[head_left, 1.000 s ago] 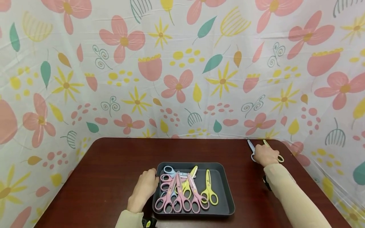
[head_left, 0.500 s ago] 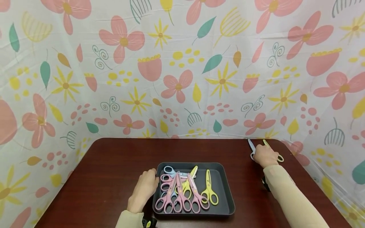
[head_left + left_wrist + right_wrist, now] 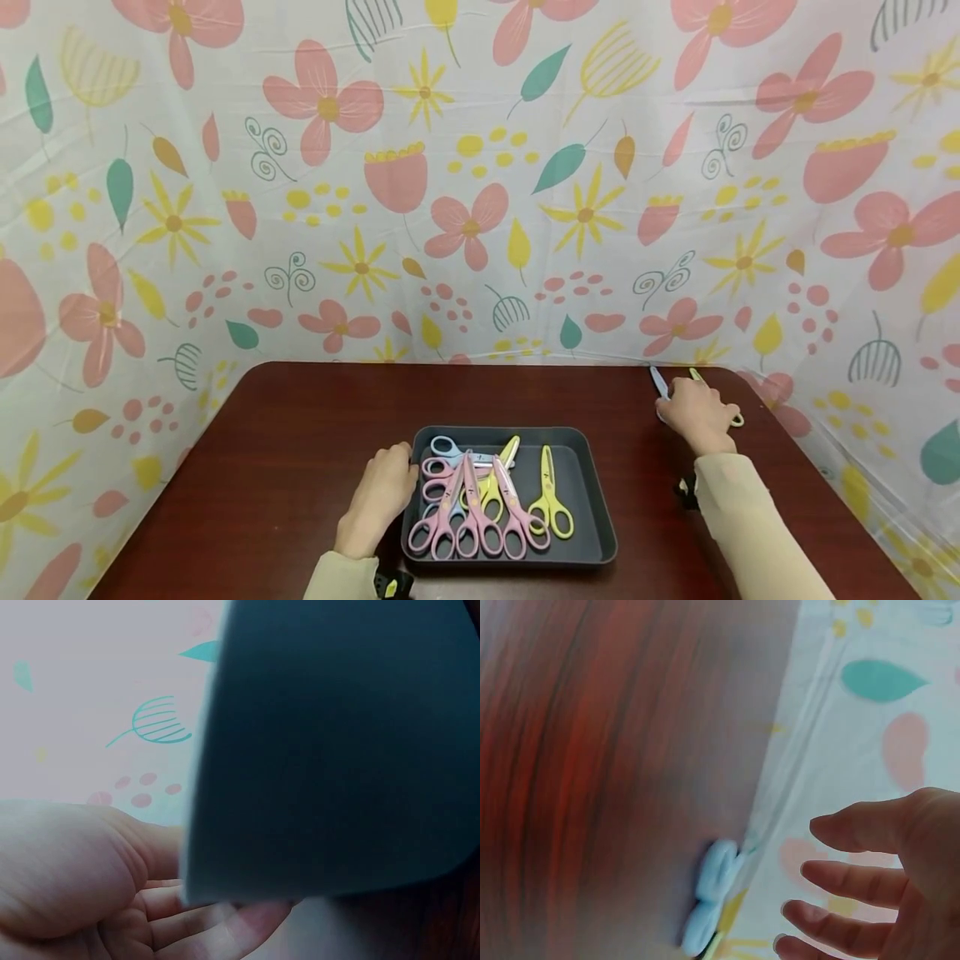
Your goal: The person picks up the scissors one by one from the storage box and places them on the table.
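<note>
My left hand (image 3: 382, 492) grips the left side of the dark grey tray (image 3: 596, 492). In the left wrist view, its fingers (image 3: 225, 926) reach along the tray's lower edge, and the wall (image 3: 330, 765) hides part of the hand. My right hand (image 3: 697, 412) hovers over the far right of the table, holding nothing; its fingers (image 3: 847, 885) are spread and slightly bent in the right wrist view. Partly covered by it in the head view are blue scissors (image 3: 657, 381) on its left and yellow scissors (image 3: 737, 419) on its right. The blue handles (image 3: 716, 874) lie apart from the fingers.
Inside the tray are several pink scissors (image 3: 472, 517), blue scissors (image 3: 442, 447) and yellow scissors (image 3: 551, 504), mostly bunched to the left. The tray stands at the front middle of the brown table (image 3: 315, 417). A floral cloth (image 3: 480, 292) hangs directly behind the table's back edge.
My right hand has lifted slightly from beside the two scissors, and its forearm has swung a little to the left. The left hand and the tray stay in place.
</note>
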Demonstrator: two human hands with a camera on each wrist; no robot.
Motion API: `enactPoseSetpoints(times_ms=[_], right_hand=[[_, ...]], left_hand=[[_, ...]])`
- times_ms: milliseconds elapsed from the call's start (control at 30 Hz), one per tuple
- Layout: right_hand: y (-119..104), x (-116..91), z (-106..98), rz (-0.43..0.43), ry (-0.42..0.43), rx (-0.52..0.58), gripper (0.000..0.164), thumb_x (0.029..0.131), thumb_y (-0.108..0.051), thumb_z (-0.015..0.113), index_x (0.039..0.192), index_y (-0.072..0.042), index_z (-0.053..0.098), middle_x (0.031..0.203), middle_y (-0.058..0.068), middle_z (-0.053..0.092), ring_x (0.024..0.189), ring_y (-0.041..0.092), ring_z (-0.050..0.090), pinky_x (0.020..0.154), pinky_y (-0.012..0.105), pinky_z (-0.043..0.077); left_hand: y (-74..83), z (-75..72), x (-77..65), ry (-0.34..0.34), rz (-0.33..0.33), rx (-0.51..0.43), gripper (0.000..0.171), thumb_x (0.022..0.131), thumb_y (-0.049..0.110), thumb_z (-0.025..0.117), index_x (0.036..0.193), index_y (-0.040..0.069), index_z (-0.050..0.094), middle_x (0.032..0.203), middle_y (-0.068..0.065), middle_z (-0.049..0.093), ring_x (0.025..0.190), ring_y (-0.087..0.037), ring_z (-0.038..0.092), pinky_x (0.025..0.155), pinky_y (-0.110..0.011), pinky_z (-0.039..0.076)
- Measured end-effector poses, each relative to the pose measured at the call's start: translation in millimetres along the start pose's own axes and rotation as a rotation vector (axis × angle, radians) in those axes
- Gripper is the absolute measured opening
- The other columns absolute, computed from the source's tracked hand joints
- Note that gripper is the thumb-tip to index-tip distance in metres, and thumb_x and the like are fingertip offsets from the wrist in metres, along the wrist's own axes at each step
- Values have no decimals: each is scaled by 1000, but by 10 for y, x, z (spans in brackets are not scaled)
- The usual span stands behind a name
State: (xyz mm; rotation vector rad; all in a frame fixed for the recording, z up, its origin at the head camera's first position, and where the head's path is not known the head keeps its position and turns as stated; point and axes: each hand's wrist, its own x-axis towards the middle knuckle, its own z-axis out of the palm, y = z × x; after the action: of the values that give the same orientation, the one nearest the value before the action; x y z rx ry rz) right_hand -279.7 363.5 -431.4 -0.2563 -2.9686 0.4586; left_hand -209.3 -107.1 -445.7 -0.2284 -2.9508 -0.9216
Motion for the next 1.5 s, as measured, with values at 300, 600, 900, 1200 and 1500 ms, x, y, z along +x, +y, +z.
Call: enactPoseSetpoints(times_ms=[300,600,900,1200,1500], right_hand=[[-415,-230,-80,-136,121,2,31,90,-23,63,109,2,63,102,26,59,93,51,51,75,77,27],[-827,-444,-104,-283,198,-43,26,87,-23,70,102,-3,69,94,19,63,88,43,54,65,61,35],[-1124,-733,55,-392,206,-91,18,82,-25,77,92,-12,72,87,7,64,85,32,55,66,55,36],[-1355,-995,174,-499,185,-123,12,80,-27,78,85,-18,72,81,-4,60,79,21,50,67,47,34],[-1555,-1232,238,-592,59,-138,19,81,-31,76,69,-29,62,76,-11,52,78,15,47,67,44,35]], left_hand=[[3,-1,7,-14,-14,4,14,89,4,65,100,-5,64,86,-18,66,76,-35,65,64,-44,50],[-13,0,-2,-7,-20,4,14,89,4,65,100,-5,64,84,-17,65,72,-32,64,61,-42,49],[-8,11,7,-2,2,2,9,89,3,65,95,-4,63,79,-14,63,69,-30,63,59,-40,47],[-9,5,-2,-2,12,8,8,89,3,65,94,-3,63,78,-14,62,69,-30,63,59,-40,47],[5,-8,-11,-2,6,11,9,89,3,66,94,-4,63,79,-14,63,71,-32,63,60,-41,48]])
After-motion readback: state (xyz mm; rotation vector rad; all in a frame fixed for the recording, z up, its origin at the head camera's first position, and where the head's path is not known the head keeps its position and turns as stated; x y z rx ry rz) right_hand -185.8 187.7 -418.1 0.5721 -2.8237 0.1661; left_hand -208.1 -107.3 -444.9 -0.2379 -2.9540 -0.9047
